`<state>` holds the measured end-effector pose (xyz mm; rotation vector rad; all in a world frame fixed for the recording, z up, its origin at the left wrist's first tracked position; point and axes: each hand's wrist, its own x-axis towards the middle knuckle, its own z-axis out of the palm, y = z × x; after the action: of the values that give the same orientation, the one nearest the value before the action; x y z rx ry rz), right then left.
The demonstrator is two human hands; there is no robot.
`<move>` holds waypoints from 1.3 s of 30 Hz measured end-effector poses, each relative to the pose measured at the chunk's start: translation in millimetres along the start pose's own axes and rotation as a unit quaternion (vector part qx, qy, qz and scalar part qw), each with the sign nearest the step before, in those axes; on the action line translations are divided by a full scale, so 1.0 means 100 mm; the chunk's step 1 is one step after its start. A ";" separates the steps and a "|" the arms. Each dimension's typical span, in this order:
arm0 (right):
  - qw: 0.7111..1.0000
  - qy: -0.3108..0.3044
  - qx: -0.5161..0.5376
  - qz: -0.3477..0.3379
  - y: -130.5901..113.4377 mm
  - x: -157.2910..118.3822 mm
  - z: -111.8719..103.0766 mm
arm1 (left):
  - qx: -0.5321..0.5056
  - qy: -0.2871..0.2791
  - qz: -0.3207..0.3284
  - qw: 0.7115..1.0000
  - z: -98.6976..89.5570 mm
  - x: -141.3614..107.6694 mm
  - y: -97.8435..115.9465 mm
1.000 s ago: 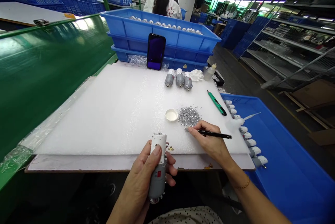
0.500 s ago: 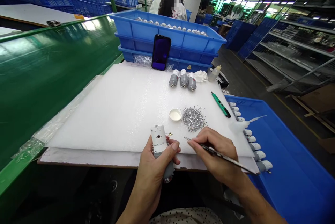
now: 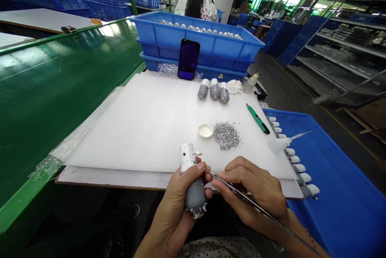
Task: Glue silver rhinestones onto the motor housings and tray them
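Note:
My left hand [image 3: 181,193] is wrapped around a small grey-and-white cylindrical model [image 3: 194,195], its white end pointing up and away and its grey end toward me. A small gold-coloured part sticks out at its side. My right hand [image 3: 256,187] pinches a long, thin, pointed metal tool [image 3: 250,201], whose tip is at my left fingertips beside the model; whether it touches the model is hard to make out. Beyond my hands lie a heap of tiny silver pieces [image 3: 226,135] and a shallow white dish [image 3: 205,131] with whitish contents.
Three similar models [image 3: 214,89] stand at the back of the white foam sheet [image 3: 126,129]. A phone [image 3: 188,59] leans on stacked blue crates [image 3: 169,50]. Right are a green cutter [image 3: 257,118], a nozzled bottle [image 3: 279,144] and a blue bin [image 3: 340,177]. A person sits beyond.
My right hand has brought the tool's tip left and down to my left fingertips. My left hand has tilted the model, showing more of its grey end. The view has shifted slightly.

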<state>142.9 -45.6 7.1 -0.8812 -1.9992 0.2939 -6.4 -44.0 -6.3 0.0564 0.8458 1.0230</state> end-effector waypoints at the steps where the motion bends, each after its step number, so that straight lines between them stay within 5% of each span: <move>1: 1.000 0.003 -0.002 -0.001 0.00 0.00 0.00 | -0.020 0.010 -0.007 1.000 0.01 0.00 0.00; 16: 1.000 0.004 0.002 0.000 -0.03 -0.02 0.07 | -0.036 0.041 0.002 0.999 -0.01 -0.03 -0.02; 20: 0.988 0.016 0.061 0.139 0.04 0.03 0.05 | 0.033 -0.006 0.033 0.999 -0.05 -0.02 0.00; 24: 0.939 0.014 0.076 0.334 0.40 0.24 0.04 | 0.122 -0.029 0.054 0.991 -0.10 -0.01 0.06; 30: 0.927 -0.045 0.060 0.367 0.88 0.49 0.18 | 0.199 0.010 0.067 0.978 -0.18 -0.03 0.11; 39: 0.922 -0.078 0.025 0.379 0.92 0.57 0.28 | 0.228 0.004 0.107 0.968 -0.14 -0.09 0.13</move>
<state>144.3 62.7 -18.8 -1.6185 -1.6915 0.8671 -27.6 -48.5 -5.4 0.5447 1.0864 1.0099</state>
